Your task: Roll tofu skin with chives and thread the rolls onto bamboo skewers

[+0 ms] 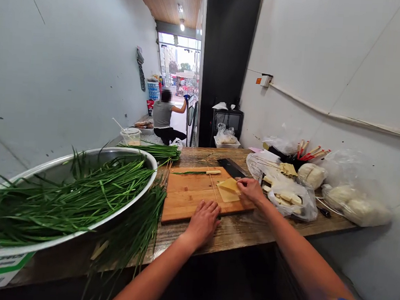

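My left hand (pixel 205 219) rests with its fingers laid flat on the near edge of the wooden cutting board (pixel 182 195). Just beyond its fingertips is a thin bamboo skewer (pixel 212 183). My right hand (pixel 250 192) pinches the corner of a thin yellow tofu-skin sheet (pixel 229 194), which is partly folded over on the board. Farther back on the board lies a tofu-skin roll (pixel 213 172), with green chive blades sticking out at its left. A dark cleaver (pixel 231 167) lies across the board's far right corner.
At left, a large metal basin (pixel 153 165) holds chives (pixel 110 189); more chives (pixel 146 219) hang over the table edge. Plastic bags with pale food pieces (pixel 289 198) and red-tipped sticks (pixel 310 152) stand at right. A person (pixel 163 114) crouches near the doorway.
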### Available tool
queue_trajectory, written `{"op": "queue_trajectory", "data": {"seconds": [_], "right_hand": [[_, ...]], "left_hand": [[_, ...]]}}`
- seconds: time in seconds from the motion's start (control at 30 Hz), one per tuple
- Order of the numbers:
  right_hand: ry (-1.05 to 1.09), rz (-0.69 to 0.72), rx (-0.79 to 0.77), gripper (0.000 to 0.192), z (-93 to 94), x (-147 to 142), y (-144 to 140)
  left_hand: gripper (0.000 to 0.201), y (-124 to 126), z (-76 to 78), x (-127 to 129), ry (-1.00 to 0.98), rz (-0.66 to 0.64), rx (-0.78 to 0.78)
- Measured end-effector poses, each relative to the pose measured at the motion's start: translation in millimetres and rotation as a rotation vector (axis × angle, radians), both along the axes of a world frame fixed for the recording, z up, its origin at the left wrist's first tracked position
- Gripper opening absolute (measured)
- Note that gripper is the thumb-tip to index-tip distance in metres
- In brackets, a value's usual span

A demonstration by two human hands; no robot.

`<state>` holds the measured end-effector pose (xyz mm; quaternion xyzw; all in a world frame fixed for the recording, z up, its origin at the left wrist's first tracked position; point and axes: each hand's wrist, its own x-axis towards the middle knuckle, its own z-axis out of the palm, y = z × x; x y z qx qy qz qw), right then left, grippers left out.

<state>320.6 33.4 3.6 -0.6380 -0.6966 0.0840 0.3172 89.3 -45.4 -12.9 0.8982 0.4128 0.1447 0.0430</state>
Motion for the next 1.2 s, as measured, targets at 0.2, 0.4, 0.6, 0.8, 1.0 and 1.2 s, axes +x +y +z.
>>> {"op": "queue_trajectory", "data": {"seconds": [0.2,0.4,0.6,0.8,1.0,1.2], "right_hand": [[0.108,-0.136,0.038,0.026,50.9,-21.5,32.3],[-0.176,0.143,0.191,0.023,46.9,-109.3,10.9],[-0.507,0.415,0.232,0.021,-26.2,-149.2,-51.5],[-0.437,0.386,0.298,0.030,-41.8,-139.7,-83.7],[-0.320,0.503,0.289,0.029,29.9,-173.4,-60.7],[-0.638,0.730,0.278,0.026,106.0,-291.3,6.1]], "left_hand": [[0.046,-16.0,-0.3,0.9,-0.026,0.031,0.035],[0.034,-51.5,-7.6,-42.4,-0.140,0.015,0.102],[0.031,-83.1,-8.3,-83.6,-0.245,-0.039,0.191],[0.034,-113.2,-10.5,-123.8,-0.324,0.021,0.324],[0.046,-143.7,10.3,-199.8,-0.354,0.192,0.466],[0.031,-119.4,78.5,-274.8,-0.226,0.395,0.490]]}}
